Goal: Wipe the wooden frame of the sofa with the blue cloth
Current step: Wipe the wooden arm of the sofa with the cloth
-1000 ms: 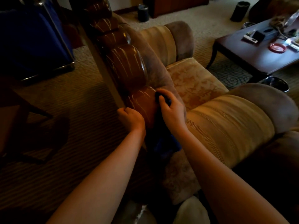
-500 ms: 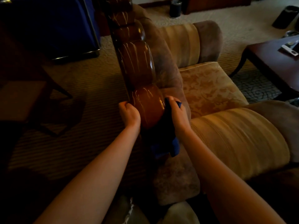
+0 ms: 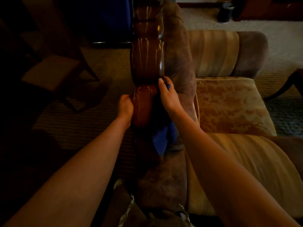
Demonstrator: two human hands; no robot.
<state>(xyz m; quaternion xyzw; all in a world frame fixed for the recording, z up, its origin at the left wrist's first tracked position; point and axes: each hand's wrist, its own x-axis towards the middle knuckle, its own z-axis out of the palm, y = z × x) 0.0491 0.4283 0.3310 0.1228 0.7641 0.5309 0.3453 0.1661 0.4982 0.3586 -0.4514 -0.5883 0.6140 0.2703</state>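
The sofa's glossy brown wooden frame (image 3: 146,58) runs up the middle of the view in rounded lobes. My right hand (image 3: 168,95) presses the blue cloth (image 3: 161,140) against the right side of the nearest lobe; the cloth hangs down below my wrist, and a corner shows by my fingers. On the lobe's left side, my left hand (image 3: 125,106) has its fingers curled against the wood. Most of the cloth under my right palm is hidden.
The sofa's tan seat cushion (image 3: 229,104) and striped back cushions (image 3: 213,53) lie to the right. A dark wooden chair (image 3: 54,69) stands on the carpet at left. A dark table leg (image 3: 285,86) shows at the right edge, a dark bin (image 3: 225,11) far behind.
The view has swung so the frame now runs straight up. My right hand with the cloth has slid from the top of the near lobe to its right side, toward the groove above.
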